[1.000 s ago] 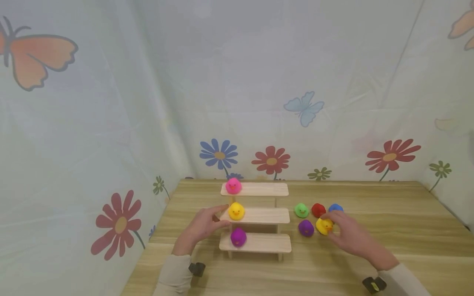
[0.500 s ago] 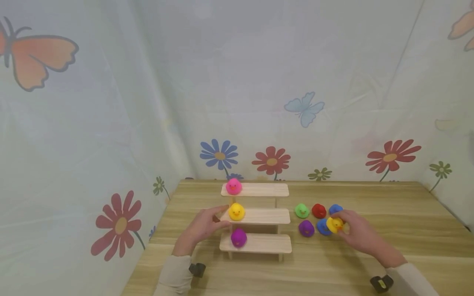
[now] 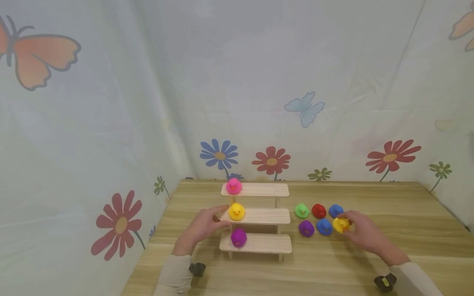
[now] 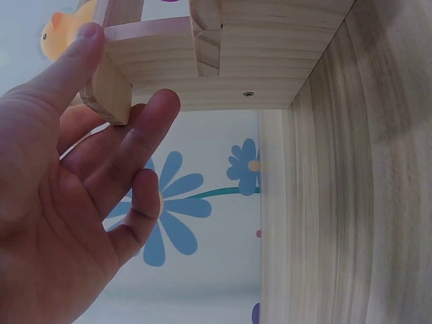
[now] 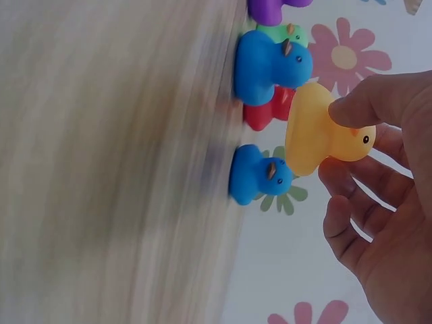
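Observation:
My right hand (image 3: 364, 231) pinches a yellow rubber duck (image 3: 340, 225) between thumb and fingers. In the right wrist view this duck (image 5: 312, 128) is raised off the table, near two blue ducks. My left hand (image 3: 203, 225) grips the left end of the middle step of a three-tier wooden stand (image 3: 264, 216). In the left wrist view the thumb (image 4: 84, 44) lies against the step's edge, with fingers on its other side. Along the stand's left side sit a pink duck (image 3: 233, 186) on top, a yellow duck (image 3: 236, 211) in the middle and a purple duck (image 3: 238, 238) at the bottom.
Right of the stand, a green duck (image 3: 301, 211), a red duck (image 3: 319, 211) and a blue duck (image 3: 335, 211) form a back row. Before them sit another purple duck (image 3: 306, 228) and another blue duck (image 3: 324, 227). A flowered curtain (image 3: 259, 102) hangs behind the wooden table (image 3: 400, 213).
The right hand has moved right with the yellow duck, uncovering the front blue duck and then the back one. The left hand and the stand have stayed in place.

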`<state>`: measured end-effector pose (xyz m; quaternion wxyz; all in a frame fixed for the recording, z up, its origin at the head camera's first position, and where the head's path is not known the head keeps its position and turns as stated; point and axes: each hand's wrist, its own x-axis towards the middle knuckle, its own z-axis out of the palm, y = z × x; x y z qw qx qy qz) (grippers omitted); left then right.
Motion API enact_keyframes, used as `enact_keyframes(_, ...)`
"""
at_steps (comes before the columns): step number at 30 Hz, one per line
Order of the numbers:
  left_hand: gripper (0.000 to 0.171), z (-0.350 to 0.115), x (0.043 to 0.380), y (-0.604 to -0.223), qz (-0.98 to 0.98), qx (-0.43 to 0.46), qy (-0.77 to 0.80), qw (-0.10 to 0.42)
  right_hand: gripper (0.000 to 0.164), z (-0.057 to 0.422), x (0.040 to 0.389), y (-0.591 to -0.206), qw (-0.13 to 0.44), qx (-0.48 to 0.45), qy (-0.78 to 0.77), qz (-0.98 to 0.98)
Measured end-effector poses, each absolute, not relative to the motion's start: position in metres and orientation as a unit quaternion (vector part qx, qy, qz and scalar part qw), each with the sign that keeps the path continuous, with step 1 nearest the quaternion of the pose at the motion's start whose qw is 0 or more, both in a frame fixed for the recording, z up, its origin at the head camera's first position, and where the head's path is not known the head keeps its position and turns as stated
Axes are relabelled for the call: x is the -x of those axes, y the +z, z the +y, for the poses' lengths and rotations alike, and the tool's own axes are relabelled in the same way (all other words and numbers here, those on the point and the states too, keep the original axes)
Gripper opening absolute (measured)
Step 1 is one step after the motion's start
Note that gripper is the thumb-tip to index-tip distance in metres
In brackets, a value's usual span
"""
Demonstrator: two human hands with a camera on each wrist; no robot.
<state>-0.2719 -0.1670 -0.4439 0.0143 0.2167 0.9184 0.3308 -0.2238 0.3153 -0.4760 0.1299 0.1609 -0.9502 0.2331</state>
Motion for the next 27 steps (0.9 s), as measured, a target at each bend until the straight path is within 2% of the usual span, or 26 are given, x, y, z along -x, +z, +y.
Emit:
enact_keyframes(18,0.066,-0.167,0.272,-0.444,0.922,-0.214,0.323,0.015,0.035,0.328,0.228,-0.485,0.120,-0.164,0.237,-0.950)
enact_keyframes(27,0.065,-0.166,0.271,-0.444,0.921,-0.211,0.326,0.015,0.034,0.329,0.229,-0.488,0.097,-0.159,0.242,-0.952)
